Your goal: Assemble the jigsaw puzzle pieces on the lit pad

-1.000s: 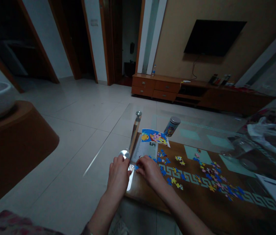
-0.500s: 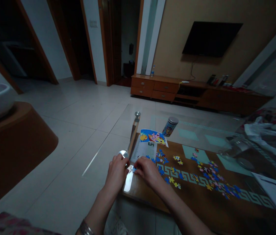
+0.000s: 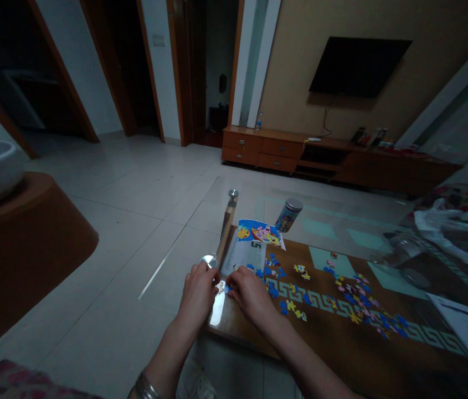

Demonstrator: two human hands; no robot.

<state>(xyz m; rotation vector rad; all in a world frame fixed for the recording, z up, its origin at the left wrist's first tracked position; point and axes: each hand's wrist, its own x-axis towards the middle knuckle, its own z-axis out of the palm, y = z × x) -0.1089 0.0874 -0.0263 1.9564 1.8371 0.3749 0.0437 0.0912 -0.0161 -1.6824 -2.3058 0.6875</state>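
Note:
My left hand and my right hand meet low over the left end of the glass table, fingers pinched. Between their fingertips are small jigsaw puzzle pieces, one pale and one blue; whether they are joined I cannot make out. More loose pieces lie just right of my right hand, blue and yellow ones. A joined yellow clump rests nearer the front edge. Beyond my hands is a picture card with cartoon figures on blue. Behind it stands a printed cylindrical tin with a silver lid.
A large heap of puzzle pieces spreads over the right half of the table. Farther right are a clear glass jar, a white plastic bag and paper sheets. A brown stand with a white basin is at left.
My hands stay nearly in place, with slight finger movement around the puzzle pieces. Nothing else has visibly moved.

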